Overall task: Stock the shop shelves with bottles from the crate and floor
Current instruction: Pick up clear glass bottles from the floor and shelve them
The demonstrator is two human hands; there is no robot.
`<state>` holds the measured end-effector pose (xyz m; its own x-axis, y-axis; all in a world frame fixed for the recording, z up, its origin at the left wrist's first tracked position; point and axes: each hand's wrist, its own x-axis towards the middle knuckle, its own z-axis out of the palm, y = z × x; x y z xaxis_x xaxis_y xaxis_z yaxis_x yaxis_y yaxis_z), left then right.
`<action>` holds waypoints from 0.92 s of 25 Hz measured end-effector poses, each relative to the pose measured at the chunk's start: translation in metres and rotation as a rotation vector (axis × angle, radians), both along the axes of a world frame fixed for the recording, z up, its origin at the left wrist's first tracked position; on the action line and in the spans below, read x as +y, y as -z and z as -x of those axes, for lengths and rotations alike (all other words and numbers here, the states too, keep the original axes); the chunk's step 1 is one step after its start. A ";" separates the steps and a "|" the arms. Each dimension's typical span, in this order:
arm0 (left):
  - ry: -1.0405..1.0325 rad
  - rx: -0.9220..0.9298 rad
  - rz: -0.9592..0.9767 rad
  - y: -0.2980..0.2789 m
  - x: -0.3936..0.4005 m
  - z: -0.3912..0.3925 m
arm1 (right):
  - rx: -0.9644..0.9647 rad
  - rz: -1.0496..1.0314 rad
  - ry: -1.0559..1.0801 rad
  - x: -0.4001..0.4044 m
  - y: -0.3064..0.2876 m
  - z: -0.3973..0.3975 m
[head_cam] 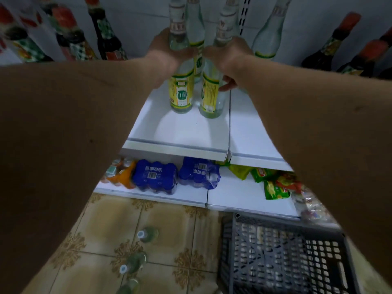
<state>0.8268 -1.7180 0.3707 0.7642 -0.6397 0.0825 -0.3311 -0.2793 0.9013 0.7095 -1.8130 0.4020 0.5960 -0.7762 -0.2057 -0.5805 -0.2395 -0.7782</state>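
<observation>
left hand (169, 49) wrapped round clear bottle (180, 81) on white shelf (180, 132), right hand (228, 58) gripping second bottle (210, 96) just beside it, grey crate (282, 257) below shelf, three loose bottles (146, 234) on floor left of crate

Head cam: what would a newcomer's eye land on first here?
Two bare forearms fill the frame, the left hand and right hand each gripping a clear bottle with a yellow label standing on the white shelf. Below sit blue shrink-wrapped can packs on the bottom shelf, with a grey crate and loose bottles on the tiled floor.
</observation>
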 end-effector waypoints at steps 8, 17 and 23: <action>-0.139 0.054 0.006 0.040 0.096 0.045 | -0.208 -0.222 0.209 0.062 0.055 0.047; -0.539 0.055 -0.089 0.180 0.292 0.137 | -0.019 -0.111 -0.162 0.242 0.190 0.056; -0.613 0.427 -0.589 0.286 0.418 0.205 | 0.391 -0.289 -0.534 0.354 0.296 0.093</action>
